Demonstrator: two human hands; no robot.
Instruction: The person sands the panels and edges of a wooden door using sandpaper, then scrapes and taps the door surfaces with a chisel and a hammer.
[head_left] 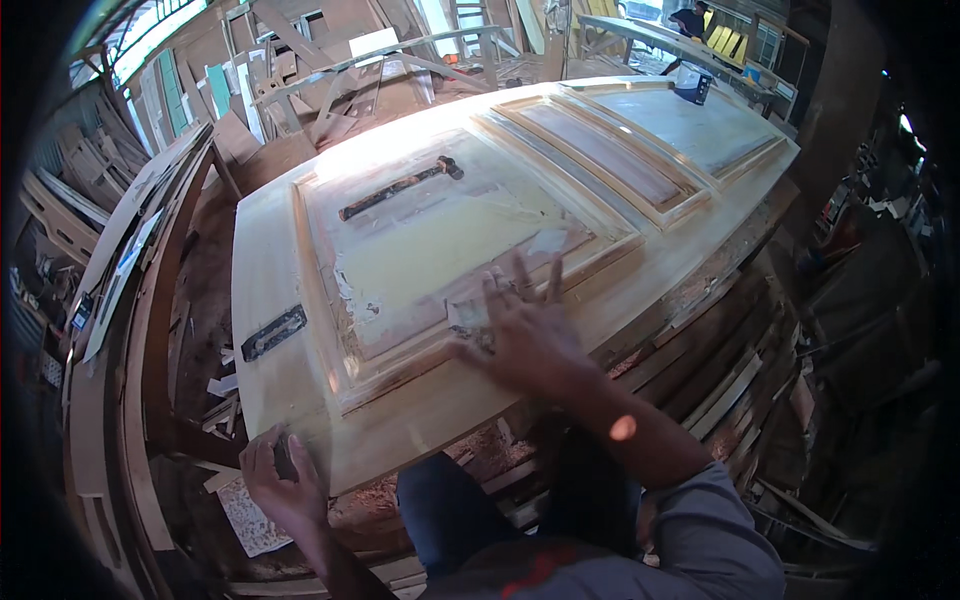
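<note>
A pale wooden panelled door (pixel 270 240) lies flat before me. A dark hammer-like tool (pixel 395 188) rests on its left panel, a dark rectangular tool (pixel 273 333) near its left end. My right hand (pixel 530 330) is spread and slightly blurred over that panel's lower moulding, on or just above a crumpled, pale scrap (pixel 465 318). My left hand (pixel 285 480) is at the door's near left corner, fingers curled around a small dark thing I cannot make out.
A dark box-like item (pixel 692 85) sits at the door's far end. Stacked boards (pixel 135 255) line the left. Timber (pixel 735 385) lies below on the right. A person (pixel 688 22) is by a back bench (pixel 630 28).
</note>
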